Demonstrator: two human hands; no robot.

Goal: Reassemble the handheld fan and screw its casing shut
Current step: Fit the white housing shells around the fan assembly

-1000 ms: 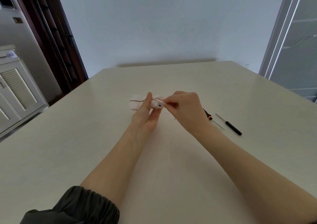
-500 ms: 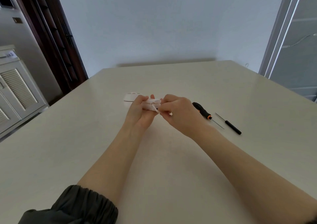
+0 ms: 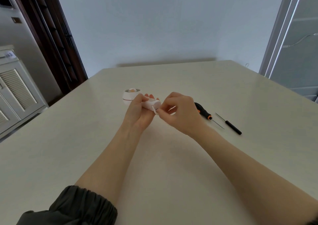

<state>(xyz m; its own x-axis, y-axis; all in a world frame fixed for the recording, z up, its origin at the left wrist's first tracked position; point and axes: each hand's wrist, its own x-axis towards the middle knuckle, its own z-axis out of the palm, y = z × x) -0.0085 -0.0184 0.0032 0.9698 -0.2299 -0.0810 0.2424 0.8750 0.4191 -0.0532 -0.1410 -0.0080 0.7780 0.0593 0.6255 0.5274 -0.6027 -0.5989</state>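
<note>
Centrally above the smooth cream table (image 3: 172, 173), the left hand (image 3: 137, 112) curls around the glossy white plastic fan (image 3: 151, 104), its round head pointing away. The right hand (image 3: 179, 112) pinches the handle's rounded near end.

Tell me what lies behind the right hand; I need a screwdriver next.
Behind the right hand lies a black-and-orange screwdriver on the table; its handle end is hidden by the hand. A slimmer black screwdriver lies apart, fully visible.

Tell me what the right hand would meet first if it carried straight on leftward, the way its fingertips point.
Likely the white fan handle, whose end the right hand already touches; the left hand grips it just beyond.
</note>
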